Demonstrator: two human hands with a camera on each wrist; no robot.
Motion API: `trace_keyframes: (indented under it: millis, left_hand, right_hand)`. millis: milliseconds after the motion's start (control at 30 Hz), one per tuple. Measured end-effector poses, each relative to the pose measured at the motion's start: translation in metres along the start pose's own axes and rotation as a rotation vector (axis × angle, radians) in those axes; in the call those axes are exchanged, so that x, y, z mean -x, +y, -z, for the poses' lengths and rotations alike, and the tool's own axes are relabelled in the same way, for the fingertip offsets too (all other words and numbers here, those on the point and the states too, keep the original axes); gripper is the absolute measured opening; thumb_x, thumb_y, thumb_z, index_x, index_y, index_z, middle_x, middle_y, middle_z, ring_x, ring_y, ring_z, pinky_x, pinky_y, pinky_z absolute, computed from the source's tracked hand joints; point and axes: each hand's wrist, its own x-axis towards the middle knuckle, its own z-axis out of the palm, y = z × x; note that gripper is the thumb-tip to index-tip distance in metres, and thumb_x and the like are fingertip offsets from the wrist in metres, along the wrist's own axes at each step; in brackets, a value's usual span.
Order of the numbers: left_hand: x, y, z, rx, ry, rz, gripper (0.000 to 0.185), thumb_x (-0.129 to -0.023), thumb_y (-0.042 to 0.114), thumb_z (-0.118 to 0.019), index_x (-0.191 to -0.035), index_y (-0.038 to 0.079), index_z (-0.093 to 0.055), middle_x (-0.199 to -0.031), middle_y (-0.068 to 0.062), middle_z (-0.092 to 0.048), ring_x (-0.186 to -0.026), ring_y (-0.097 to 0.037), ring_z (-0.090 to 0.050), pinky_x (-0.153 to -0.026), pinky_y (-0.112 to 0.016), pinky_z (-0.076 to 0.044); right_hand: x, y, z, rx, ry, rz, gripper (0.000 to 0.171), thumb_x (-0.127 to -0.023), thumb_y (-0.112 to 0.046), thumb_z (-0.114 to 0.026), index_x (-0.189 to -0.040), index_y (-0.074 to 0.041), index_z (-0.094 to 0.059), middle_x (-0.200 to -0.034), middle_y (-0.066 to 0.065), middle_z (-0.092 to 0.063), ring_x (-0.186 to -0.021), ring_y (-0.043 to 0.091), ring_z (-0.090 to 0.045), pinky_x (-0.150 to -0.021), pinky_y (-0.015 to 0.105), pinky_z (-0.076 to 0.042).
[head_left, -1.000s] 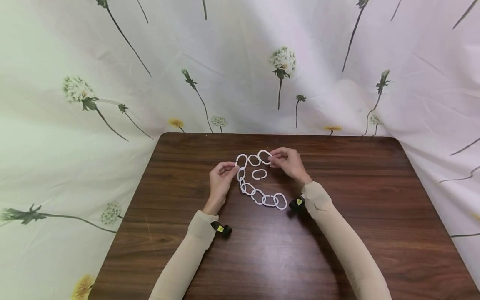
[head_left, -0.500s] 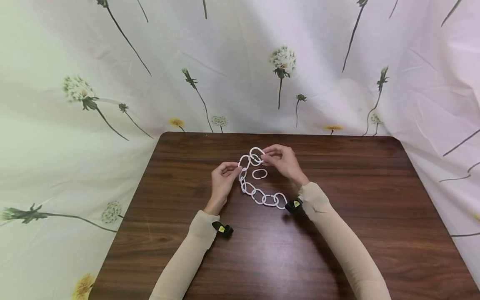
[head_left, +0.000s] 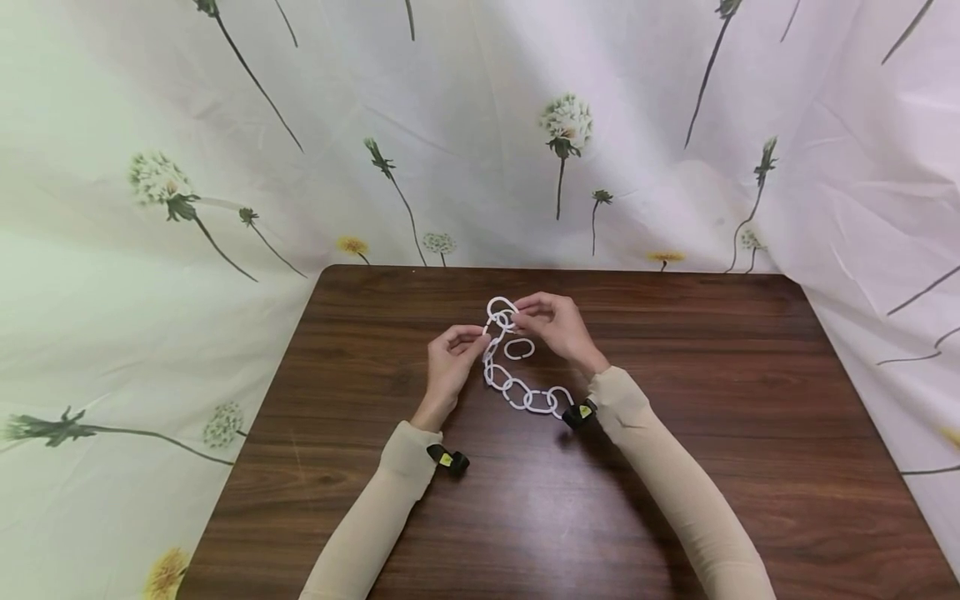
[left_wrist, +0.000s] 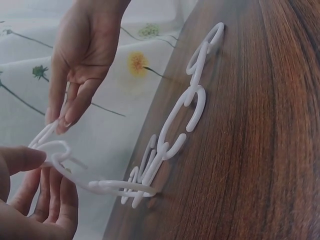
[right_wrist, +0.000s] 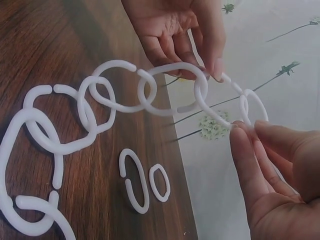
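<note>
**Both hands on raised end of white ring chain**

Head view, centre of frame: a chain of white oval plastic rings [head_left: 525,392] ran from the lower right, near the right wrist, up & left across a dark brown wood-grain table [head_left: 675,467]. Lower part of chain lay flat on the tabletop; upper end was lifted off the wood between the two hands.

Left hand [head_left: 452,360], just left of centre, had thumb & fingertips pinched together on a ring of the raised part; in the left wrist view the ring sat between thumb & curled fingers [left_wrist: 55,200] at lower left of frame. Right hand [head_left: 558,323], just right of centre, pinched the top end ring [head_left: 500,310] w/ thumb & forefinger closed on it; the right wrist view showed the fingertips [right_wrist: 245,145] pressed together on that ring at right of frame. Hands were near each other, not touching, w/ approx. two links strung between them.

A loose white oval ring [head_left: 519,348] lay flat on the table just below the right hand, apart from the chain. In the right wrist view two loose ovals showed side by side at lower centre, one large [right_wrist: 134,180], one small [right_wrist: 159,182].

Both arms wore beige sleeves [head_left: 675,492]. A white cloth printed w/ dandelions [head_left: 225,167] filled the upper half of frame & hung past the table's sides.
</note>
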Motion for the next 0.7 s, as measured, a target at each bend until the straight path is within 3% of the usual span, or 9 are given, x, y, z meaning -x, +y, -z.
trace_keyframes:
  millis: [200, 467, 700]
  left_hand:
    - [0.0006, 0.0014, -0.0007, 0.001, -0.009, 0.009, 0.024, -0.084, 0.004, -0.076, -0.103, -0.008, -0.068, -0.094, -0.018, -0.069, -0.077, -0.007, -0.068, -0.071, -0.015, -0.058]
    - [0.0023, -0.0003, -0.0021, 0.018, -0.037, 0.037, 0.028, -0.085, 0.006, -0.076, -0.106, -0.010, -0.067, -0.096, -0.021, -0.069, -0.077, -0.014, -0.069, -0.085, -0.047, -0.062]
    - [0.0029, 0.0000, -0.0036, 0.024, -0.054, 0.050, 0.030, -0.086, 0.005, -0.074, -0.110, -0.011, -0.065, -0.093, -0.013, -0.069, -0.077, -0.009, -0.069, -0.085, -0.042, -0.063]
  right_hand:
    - [0.0004, -0.0009, -0.0014, -0.025, -0.013, -0.010, 0.033, -0.090, -0.004, -0.069, -0.117, 0.013, -0.062, -0.107, 0.031, -0.068, -0.090, 0.035, -0.073, -0.084, 0.042, -0.062]
    - [0.0005, 0.0006, -0.0007, -0.028, -0.014, -0.003, 0.029, -0.088, -0.003, -0.071, -0.114, 0.010, -0.065, -0.104, 0.031, -0.069, -0.083, 0.025, -0.074, -0.081, 0.039, -0.063]
    - [0.0005, 0.0015, -0.0005, -0.038, -0.025, -0.001, 0.030, -0.087, -0.004, -0.072, -0.113, 0.010, -0.065, -0.103, 0.032, -0.069, -0.081, 0.024, -0.074, -0.086, 0.050, -0.060]
